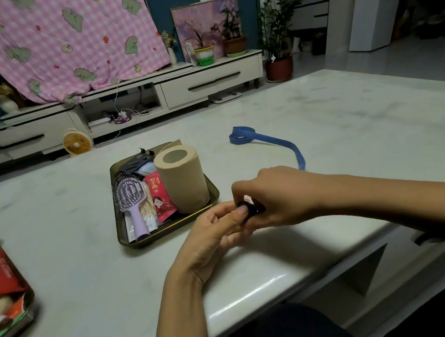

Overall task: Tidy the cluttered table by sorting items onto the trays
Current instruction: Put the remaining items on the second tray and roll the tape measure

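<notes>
Both hands meet just right of the dark gold-rimmed tray (167, 232) on the pale table (89, 282). My left hand (215, 236) and my right hand (272, 198) both pinch a small black object (249, 210), mostly hidden by the fingers. The tray carries a brown paper roll (183, 178), a lilac hairbrush (131, 199), a red packet (160, 195) and other small items. A blue strap (265, 139) lies loose on the table beyond my right hand.
A second tray (28, 309) with red snack packets sits at the table's left edge. The table's front edge runs just below my forearms. A low white cabinet, a small yellow fan and potted plants stand beyond the table.
</notes>
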Demonstrator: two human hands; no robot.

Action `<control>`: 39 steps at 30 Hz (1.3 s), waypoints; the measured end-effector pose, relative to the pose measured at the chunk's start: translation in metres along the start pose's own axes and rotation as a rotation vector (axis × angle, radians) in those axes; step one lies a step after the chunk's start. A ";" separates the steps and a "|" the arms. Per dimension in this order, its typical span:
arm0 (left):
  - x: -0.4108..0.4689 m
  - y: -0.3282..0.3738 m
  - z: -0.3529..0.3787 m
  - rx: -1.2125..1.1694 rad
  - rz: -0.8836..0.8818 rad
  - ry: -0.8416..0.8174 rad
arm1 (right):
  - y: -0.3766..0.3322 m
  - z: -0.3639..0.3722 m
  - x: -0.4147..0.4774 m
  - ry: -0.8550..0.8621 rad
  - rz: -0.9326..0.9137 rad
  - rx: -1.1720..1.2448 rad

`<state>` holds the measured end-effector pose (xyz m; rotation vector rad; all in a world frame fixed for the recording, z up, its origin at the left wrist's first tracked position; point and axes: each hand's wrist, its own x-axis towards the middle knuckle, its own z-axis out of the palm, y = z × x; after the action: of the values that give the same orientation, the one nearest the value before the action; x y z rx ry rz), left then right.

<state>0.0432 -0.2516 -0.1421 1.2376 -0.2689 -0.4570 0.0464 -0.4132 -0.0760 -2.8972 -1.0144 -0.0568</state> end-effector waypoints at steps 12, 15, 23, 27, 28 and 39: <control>0.001 -0.001 0.001 0.006 -0.008 0.090 | -0.002 0.007 0.004 -0.078 0.040 0.072; -0.001 0.003 -0.002 0.036 -0.073 -0.010 | 0.003 -0.006 0.002 -0.274 0.010 0.253; 0.002 0.005 0.002 0.019 -0.098 -0.005 | 0.009 -0.013 -0.004 -0.204 0.023 0.417; 0.005 0.000 0.007 -0.057 -0.024 0.109 | 0.001 0.006 -0.001 0.199 0.079 0.005; 0.005 -0.001 0.007 -0.043 -0.009 0.107 | 0.000 0.011 0.000 0.250 0.072 -0.055; 0.002 0.000 0.006 -0.052 -0.012 0.144 | 0.007 -0.001 0.000 -0.130 0.024 0.117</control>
<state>0.0425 -0.2574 -0.1400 1.2150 -0.1266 -0.3810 0.0507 -0.4192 -0.0757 -2.8366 -0.9670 0.1888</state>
